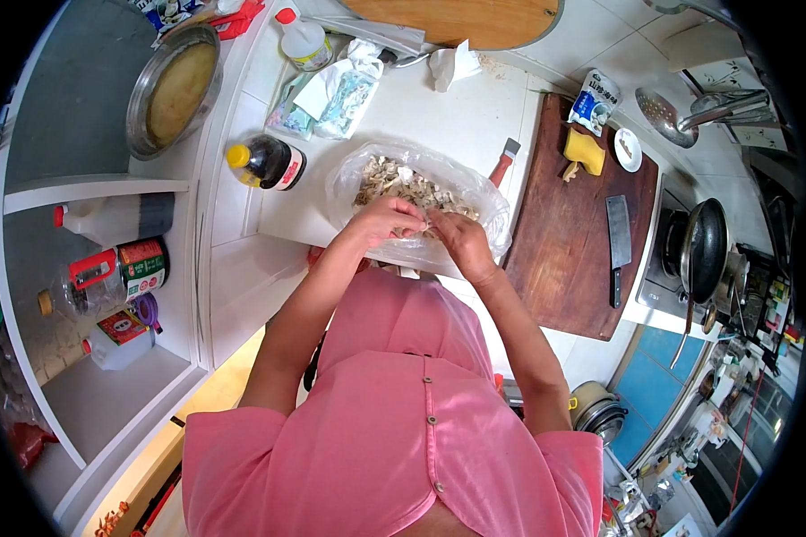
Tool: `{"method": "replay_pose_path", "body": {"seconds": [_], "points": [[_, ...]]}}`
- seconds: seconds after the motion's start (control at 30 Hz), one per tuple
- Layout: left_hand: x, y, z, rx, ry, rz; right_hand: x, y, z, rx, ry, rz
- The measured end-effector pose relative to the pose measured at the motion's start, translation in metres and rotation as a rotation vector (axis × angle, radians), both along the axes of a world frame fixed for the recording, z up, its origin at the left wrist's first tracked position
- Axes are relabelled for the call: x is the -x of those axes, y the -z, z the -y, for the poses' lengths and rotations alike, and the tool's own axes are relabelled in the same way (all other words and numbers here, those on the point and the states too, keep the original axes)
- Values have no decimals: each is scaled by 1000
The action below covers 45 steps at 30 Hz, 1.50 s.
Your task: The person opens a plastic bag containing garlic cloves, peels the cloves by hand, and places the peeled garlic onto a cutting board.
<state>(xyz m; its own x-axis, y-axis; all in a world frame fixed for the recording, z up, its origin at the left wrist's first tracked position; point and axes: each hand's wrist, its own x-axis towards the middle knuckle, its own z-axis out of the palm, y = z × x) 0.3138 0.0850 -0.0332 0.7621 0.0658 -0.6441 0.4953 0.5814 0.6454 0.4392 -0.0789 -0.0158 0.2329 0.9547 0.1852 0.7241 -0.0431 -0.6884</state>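
A clear plastic bag (342,183) lies spread on the white counter, its mouth wide. Inside it is a heap of torn, pale brown and white mushroom pieces (403,183). Over the near side of the bag, my left hand (387,221) and my right hand (462,243) meet fingertip to fingertip. Both are closed in a pinch on a small pale bit between them, which looks like a mushroom piece; the fingers hide most of it.
Left of the bag stands a dark bottle with a yellow cap (269,163). A red-handled scraper (504,161) lies to its right. The wooden cutting board (560,237) holds a cleaver (618,234) and a yellow piece of food or sponge (584,150). A wok (707,251) sits far right.
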Motion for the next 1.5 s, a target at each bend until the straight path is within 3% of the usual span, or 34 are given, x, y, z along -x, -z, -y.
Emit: {"method": "replay_pose_path", "body": {"seconds": [0.13,0.23,0.33,0.53,0.73,0.93,1.2,1.5], "points": [[-2,-3,0,74,-53,-20,-1,-2,-3,-37,-38,22],[-5,-4,2,87,-112,-44,-1,-7,-7,12,28,-78],[-5,-11,7,86,-202,-25,8,0,-9,-15,194,-361],[-3,-18,9,34,-199,11,15,-10,-11,46,304,-505],[-3,-23,6,-71,-136,-8,8,7,-9,-110,156,-129],[-1,-5,4,-43,-105,-20,7,3,-6,-47,90,25],[1,-6,0,185,-135,-37,2,-6,-10,-76,-1,144],[2,-8,-1,122,-127,-84,4,1,-12,-88,-26,127]]}}
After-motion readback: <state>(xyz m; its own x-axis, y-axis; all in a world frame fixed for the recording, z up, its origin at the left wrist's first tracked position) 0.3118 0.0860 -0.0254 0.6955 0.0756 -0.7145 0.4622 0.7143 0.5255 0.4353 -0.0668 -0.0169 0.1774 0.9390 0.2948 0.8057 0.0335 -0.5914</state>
